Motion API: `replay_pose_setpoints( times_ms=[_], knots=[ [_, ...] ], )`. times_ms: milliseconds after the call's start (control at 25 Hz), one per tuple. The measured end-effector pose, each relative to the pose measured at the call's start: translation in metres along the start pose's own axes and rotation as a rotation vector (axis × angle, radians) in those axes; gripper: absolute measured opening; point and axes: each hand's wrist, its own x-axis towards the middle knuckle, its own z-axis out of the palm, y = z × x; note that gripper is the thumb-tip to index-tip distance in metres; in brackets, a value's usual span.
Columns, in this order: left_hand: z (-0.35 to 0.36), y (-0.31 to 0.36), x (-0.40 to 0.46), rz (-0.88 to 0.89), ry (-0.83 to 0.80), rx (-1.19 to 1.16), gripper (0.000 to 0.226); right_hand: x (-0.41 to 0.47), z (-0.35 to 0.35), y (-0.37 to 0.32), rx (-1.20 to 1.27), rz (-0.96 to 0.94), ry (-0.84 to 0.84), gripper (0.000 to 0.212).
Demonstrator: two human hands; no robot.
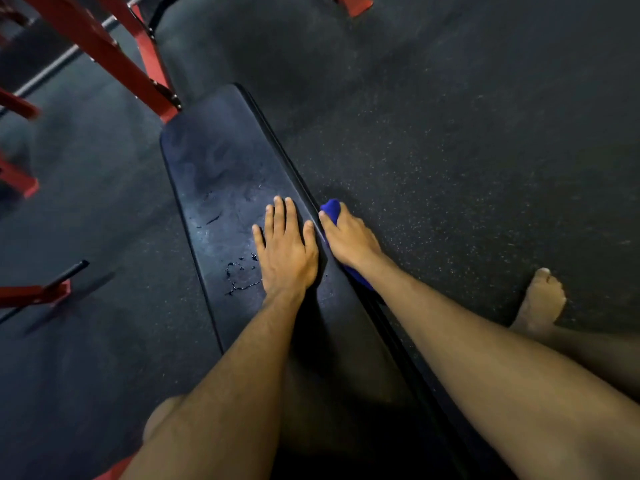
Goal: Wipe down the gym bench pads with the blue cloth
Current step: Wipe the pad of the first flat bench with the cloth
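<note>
Blue cloth (331, 210) sits bunched against the right side edge of the bench pad (214, 174), its far end poking out past the knuckles and another bit showing under the wrist nearer me. The right hand (349, 239) grips it, fingers curled over the cloth and down the pad's side, thumb lying along the top edge. The left hand (285, 249) rests flat on the pad's top just beside it, fingers straight and slightly spread, thumb nearly touching the other thumb. Wet streaks and droplets (239, 271) glisten on the black pad to the left of that hand, with smeared patches farther up. Red frame bars (114, 60) stand at the far left. A bare foot (542, 299) is planted on the speckled rubber floor (467, 150) to the right.
</note>
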Motion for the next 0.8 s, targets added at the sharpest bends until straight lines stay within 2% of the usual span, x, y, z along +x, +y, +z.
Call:
replay_pose_setpoints(
  times_ms=[280, 400, 600, 800],
  knots=[
    [-0.005, 0.001, -0.003, 0.013, -0.016, 0.0, 0.061, -0.128, -0.014, 0.083, 0.025, -0.001, -0.059, 0.046],
    [-0.005, -0.001, -0.005, 0.018, -0.009, -0.009, 0.062, -0.154, -0.015, 0.099, -0.003, -0.01, -0.08, 0.043],
    [0.0, -0.004, -0.003, 0.024, 0.02, -0.012, 0.062, -0.088, -0.003, 0.047, -0.075, -0.014, 0.048, 0.045],
    [0.007, -0.006, -0.001, 0.017, 0.023, 0.002, 0.061, -0.03, 0.004, 0.022, -0.002, -0.024, 0.051, 0.046]
  ],
)
